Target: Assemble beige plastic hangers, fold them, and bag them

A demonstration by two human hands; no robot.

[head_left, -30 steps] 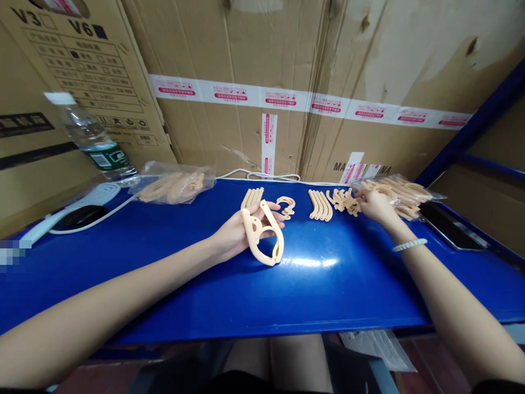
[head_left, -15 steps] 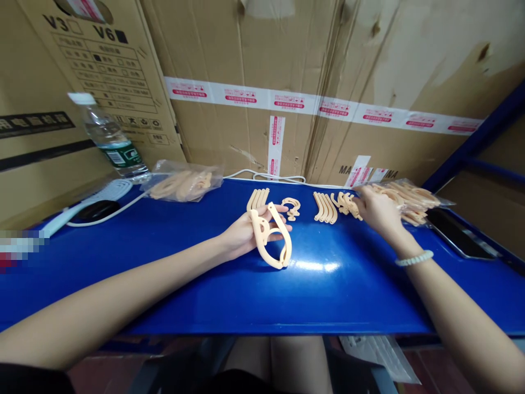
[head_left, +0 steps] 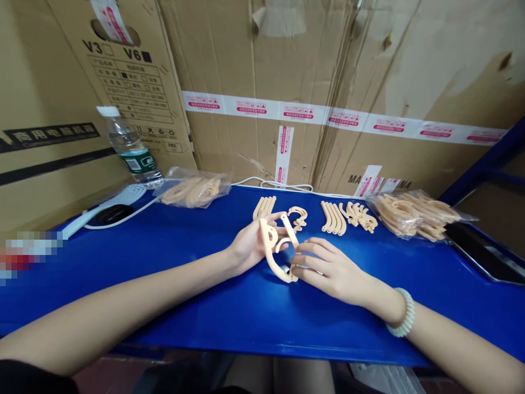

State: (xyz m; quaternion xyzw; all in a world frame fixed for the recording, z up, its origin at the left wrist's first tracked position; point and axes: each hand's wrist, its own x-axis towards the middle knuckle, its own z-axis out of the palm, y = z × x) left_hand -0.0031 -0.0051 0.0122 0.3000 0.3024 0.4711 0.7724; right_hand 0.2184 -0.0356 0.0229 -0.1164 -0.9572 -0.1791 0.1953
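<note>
My left hand grips several cream plastic pieces, joined in a loop with a small curved part inside. At the loop's right side, my right hand has its fingers curled against the plastic; whether it pinches a separate small piece is hidden. Behind my hands on the blue table lie straight-ended curved arms, a few hook pieces, a row of curved arms and a group of small hooks.
Bagged cream parts lie at the left and right. A water bottle, a black mouse and a white cable are at the left, a dark phone at the right. Cardboard boxes stand behind.
My right hand has come from the small hooks at the right back to the loop held in my left hand. The view has shifted slightly.
</note>
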